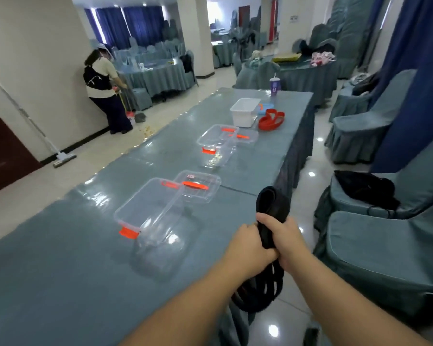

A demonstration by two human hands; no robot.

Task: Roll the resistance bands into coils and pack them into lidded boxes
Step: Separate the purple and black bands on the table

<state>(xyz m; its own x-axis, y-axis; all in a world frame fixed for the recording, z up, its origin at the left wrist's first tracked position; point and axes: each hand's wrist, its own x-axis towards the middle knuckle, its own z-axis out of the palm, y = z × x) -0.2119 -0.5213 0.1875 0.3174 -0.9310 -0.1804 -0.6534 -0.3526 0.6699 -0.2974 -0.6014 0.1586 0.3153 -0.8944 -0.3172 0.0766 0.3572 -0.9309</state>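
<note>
Both hands grip a black resistance band over the table's right edge. My left hand and my right hand hold it side by side around its middle. A folded loop sticks up above the fists, and several loose loops hang below them. A clear box with orange latches stands open to the left, its lid leaning just behind it. Farther along stand a second clear box and its lid. A red resistance band lies in a heap near the far end.
A long table with a glossy grey-blue cover runs away from me. A white tub and a purple cup stand at its far end. Covered chairs line the right side. A person stands by the left wall.
</note>
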